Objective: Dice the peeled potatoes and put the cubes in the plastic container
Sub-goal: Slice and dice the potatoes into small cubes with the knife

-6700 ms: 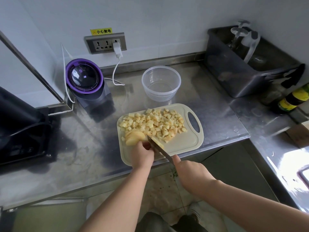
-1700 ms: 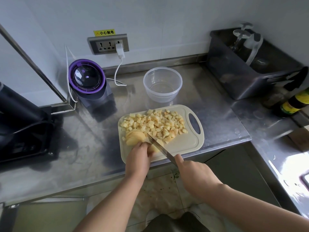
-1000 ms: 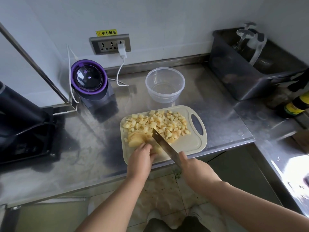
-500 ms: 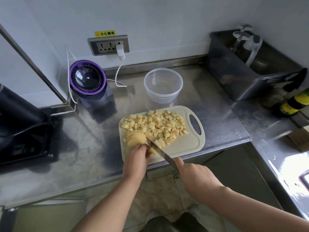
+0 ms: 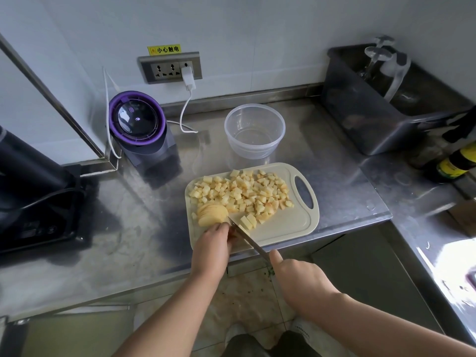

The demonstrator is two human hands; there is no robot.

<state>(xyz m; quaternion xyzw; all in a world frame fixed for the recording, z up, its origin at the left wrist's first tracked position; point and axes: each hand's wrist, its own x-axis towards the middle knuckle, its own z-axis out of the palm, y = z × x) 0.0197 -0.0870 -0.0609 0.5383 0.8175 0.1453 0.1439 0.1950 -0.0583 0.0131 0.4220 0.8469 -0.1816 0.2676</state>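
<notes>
Two hands over the near edge of the counter [image 5: 128, 228], forearms reaching in from below. Right hand [image 5: 296, 276]: fingers curled round the handle of the knife [image 5: 247, 239], thumb stretched forward along it; handle itself hidden inside the grip. Blade angled up and to the left across the near left part of the cutting board [image 5: 291, 222], tip just beside the left fingertips. Left hand [image 5: 212, 249]: knuckles up, fingers curled down, gripping the near end of the sliced potato [image 5: 212, 213] next to the blade; whatever lies under the palm not visible. Sliced potato fanned out in thin rounds at the left side of the board. A few larger freshly cut pieces just right of the blade. Potato cubes [image 5: 244, 191] heaped across the far half of the board, spreading toward its handle slot at the right end. Board flush with the near counter edge. Plastic container [image 5: 253, 148] just beyond the far edge of the board, upright, clear, no cubes inside. Purple-topped appliance [image 5: 137, 118] toward the far left corner, white plug [image 5: 188, 76] in the wall socket [image 5: 170, 68] above the back edge. Grey tub [image 5: 373, 119] at the far right corner; dark bottle [image 5: 453, 163] at the right edge.
</notes>
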